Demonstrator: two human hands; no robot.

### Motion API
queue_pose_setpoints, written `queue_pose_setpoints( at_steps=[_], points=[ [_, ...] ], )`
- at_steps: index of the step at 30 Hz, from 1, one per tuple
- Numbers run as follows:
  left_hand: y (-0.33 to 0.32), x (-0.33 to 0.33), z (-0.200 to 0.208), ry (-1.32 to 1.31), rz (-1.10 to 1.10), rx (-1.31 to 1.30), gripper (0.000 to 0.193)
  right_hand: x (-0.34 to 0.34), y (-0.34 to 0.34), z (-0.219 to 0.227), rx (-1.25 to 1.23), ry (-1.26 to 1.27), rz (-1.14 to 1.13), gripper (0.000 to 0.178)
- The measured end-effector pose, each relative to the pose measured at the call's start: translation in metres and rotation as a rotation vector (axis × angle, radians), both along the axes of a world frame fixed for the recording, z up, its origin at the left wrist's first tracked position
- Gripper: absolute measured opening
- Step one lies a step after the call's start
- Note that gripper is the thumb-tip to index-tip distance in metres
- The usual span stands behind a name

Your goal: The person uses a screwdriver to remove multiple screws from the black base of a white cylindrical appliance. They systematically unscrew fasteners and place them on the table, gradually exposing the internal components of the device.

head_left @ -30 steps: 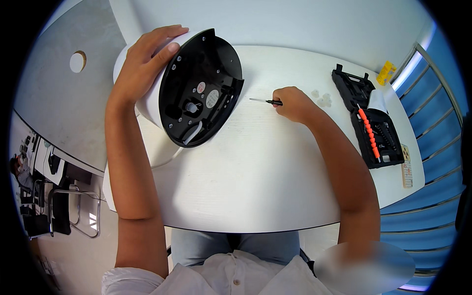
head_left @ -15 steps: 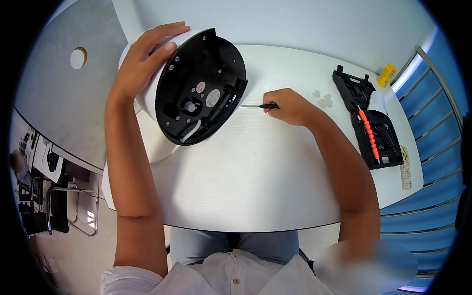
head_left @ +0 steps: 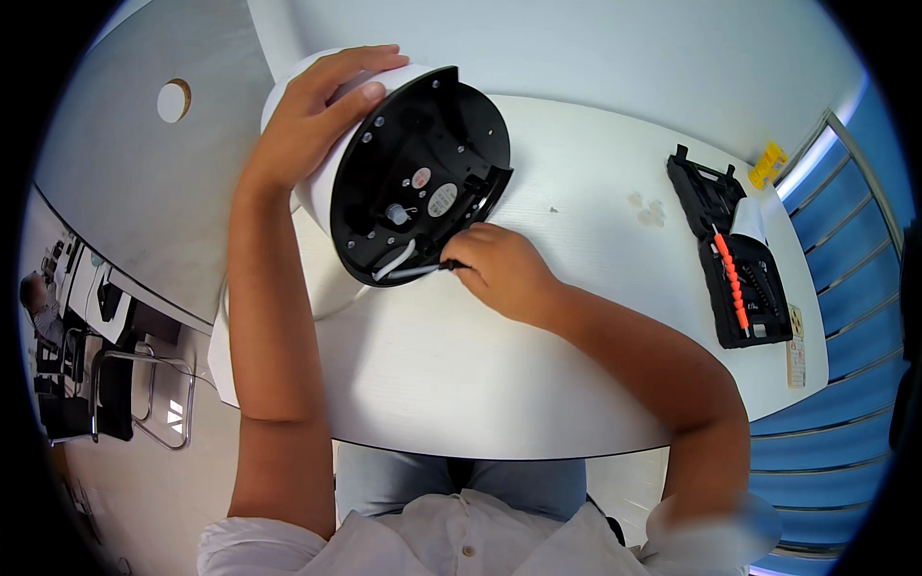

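A white rounded appliance is tipped over on the white table (head_left: 499, 384), its black underside (head_left: 408, 134) facing me. Screws, two labels and a white cord (head_left: 396, 259) show on that underside. My left hand (head_left: 312, 120) grips the white body from the upper left, fingers over the top and thumb near the black rim. A screwdriver (head_left: 453, 265) with a black handle is pinched in my right hand (head_left: 504, 274). Its shaft points left along the lower rim, close to the cord; whether the tip touches anything, I cannot tell.
At the right lies an open black tool case (head_left: 699, 187) with an orange flexible shaft (head_left: 730, 278). A remote control (head_left: 796, 355) and a yellow box (head_left: 767, 165) sit beside it. Small clear pieces (head_left: 645, 209) lie left of the case. Metal railings (head_left: 864, 226) stand beyond.
My right hand has moved left and toward me with the screwdriver, from beside the appliance to its lower rim. My left hand keeps its grip. The whole view has shifted slightly.
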State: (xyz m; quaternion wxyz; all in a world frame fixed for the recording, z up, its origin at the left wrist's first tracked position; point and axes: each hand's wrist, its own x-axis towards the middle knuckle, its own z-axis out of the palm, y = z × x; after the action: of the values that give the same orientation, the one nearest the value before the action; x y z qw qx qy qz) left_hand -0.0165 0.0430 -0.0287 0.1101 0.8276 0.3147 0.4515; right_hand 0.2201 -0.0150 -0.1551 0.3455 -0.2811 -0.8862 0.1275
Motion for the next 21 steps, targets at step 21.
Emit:
queue_pose_setpoints(
  at_steps=[21],
  points=[
    [-0.005,0.003,-0.003,0.015,0.113,0.013,0.038,-0.030,0.020,-0.011,0.440,-0.043,0.089,0.019]
  ],
)
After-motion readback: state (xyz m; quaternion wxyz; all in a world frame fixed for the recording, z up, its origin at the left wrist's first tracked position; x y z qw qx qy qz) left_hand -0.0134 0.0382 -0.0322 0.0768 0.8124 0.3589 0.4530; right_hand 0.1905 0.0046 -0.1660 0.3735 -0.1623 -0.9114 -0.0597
